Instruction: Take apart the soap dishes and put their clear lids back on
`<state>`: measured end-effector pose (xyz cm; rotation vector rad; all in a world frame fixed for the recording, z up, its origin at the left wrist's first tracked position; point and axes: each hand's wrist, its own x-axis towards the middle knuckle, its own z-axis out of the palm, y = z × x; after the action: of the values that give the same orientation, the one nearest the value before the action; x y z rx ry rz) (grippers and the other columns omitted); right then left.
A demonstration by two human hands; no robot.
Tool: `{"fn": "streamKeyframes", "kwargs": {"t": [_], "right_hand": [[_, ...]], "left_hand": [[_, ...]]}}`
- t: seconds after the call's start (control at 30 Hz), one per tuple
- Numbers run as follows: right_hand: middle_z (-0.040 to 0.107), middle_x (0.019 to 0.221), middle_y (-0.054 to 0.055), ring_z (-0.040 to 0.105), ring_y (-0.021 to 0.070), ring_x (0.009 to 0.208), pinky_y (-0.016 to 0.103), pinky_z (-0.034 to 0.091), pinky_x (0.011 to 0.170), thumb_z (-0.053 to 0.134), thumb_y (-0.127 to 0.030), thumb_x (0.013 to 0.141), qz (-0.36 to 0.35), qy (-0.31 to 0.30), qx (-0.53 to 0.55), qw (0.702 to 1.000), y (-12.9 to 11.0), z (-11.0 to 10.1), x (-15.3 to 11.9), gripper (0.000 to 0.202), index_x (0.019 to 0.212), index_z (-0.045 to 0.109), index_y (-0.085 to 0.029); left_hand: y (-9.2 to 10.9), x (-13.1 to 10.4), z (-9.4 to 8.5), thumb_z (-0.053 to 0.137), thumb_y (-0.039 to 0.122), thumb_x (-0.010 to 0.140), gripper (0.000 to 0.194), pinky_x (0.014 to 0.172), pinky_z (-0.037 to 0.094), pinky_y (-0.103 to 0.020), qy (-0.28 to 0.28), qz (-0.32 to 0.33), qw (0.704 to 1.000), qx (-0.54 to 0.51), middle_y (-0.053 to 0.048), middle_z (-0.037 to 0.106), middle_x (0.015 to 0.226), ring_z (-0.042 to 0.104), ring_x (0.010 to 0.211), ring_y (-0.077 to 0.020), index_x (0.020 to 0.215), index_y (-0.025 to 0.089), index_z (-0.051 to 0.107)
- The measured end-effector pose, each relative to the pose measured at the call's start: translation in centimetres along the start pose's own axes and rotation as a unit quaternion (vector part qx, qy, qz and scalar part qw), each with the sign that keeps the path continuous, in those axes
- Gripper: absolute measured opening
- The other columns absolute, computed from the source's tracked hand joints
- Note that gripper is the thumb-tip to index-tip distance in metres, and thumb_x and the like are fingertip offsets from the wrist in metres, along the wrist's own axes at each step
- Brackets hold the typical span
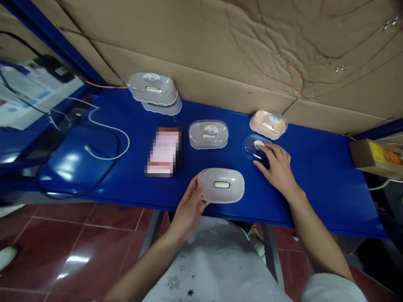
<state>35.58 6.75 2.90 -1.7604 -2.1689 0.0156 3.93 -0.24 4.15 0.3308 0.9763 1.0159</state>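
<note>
My left hand (192, 203) is closed on the left end of a grey oval soap dish (223, 193), near the table's front edge. A cream-coloured oblong piece (222, 184) shows in the middle of the dish. To the right, the fingers of my right hand (277, 170) rest over a clear oval lid (251, 147) with a round white sticker, gripping it at its right side. The lid lies low on the blue table. Just behind it is a peach soap dish (267, 125) under a clear lid. A lidded grey soap dish (208, 140) sits between and beyond my hands.
Stacked lidded grey soap dishes (154, 94) stand at the back left against the cardboard wall (189, 42). A blurred-out phone (163, 152) lies left of centre on the blue table (321, 180). Cables (108, 158) run across the left side; a cardboard box (374, 161) is at the right.
</note>
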Motion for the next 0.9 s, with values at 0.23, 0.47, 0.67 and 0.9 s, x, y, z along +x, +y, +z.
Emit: {"fn": "streamKeyframes", "kwargs": {"t": [0.23, 0.47, 0.67, 0.9], "right_hand": [[0.06, 0.135, 0.016, 0.052, 0.0439, 0.146, 0.066, 0.05, 0.113, 0.069, -0.057, 0.099, 0.018, 0.014, 0.067, 0.997, -0.5, 0.1, 0.2, 0.056, 0.146, 0.062, -0.028], [0.058, 0.151, 0.013, 0.06, 0.0335, 0.138, 0.051, 0.056, 0.11, 0.071, -0.054, 0.1, -0.093, 0.0, 0.233, 0.968, -5.3, -1.2, -1.1, 0.068, 0.161, 0.049, -0.033], [0.06, 0.153, 0.013, 0.054, 0.0358, 0.142, 0.057, 0.049, 0.117, 0.074, -0.047, 0.1, -0.225, -0.007, 0.143, 0.964, -9.5, -0.6, -2.7, 0.081, 0.169, 0.035, -0.034], [0.062, 0.148, 0.018, 0.056, 0.0379, 0.142, 0.06, 0.048, 0.118, 0.071, -0.051, 0.101, -0.239, 0.036, 0.066, 0.968, -9.6, 1.0, -3.5, 0.087, 0.172, 0.028, -0.026]], "left_hand": [[0.7, 0.9, 0.0, 0.08, 0.043, 0.095, 0.054, 0.103, 0.061, -0.042, -0.032, -0.044, 0.998, -0.017, -0.008, 0.071, 0.144, 0.071, 0.125, -0.0271, 0.145, 0.027, 0.067], [0.5, 1.8, 0.1, 0.079, 0.043, 0.097, 0.052, 0.102, 0.06, -0.037, -0.054, -0.028, 0.997, -0.045, -0.005, 0.066, 0.153, 0.066, 0.133, -0.0251, 0.146, 0.032, 0.066], [0.4, 2.0, -0.1, 0.075, 0.048, 0.099, 0.055, 0.107, 0.058, -0.039, -0.076, -0.019, 0.995, -0.056, -0.006, 0.067, 0.151, 0.067, 0.132, -0.0261, 0.15, 0.032, 0.063], [0.0, 2.1, -0.6, 0.085, 0.043, 0.091, 0.069, 0.112, 0.055, -0.036, -0.111, 0.026, 0.993, -0.026, -0.008, 0.063, 0.156, 0.064, 0.138, -0.0281, 0.154, 0.031, 0.058]]}}
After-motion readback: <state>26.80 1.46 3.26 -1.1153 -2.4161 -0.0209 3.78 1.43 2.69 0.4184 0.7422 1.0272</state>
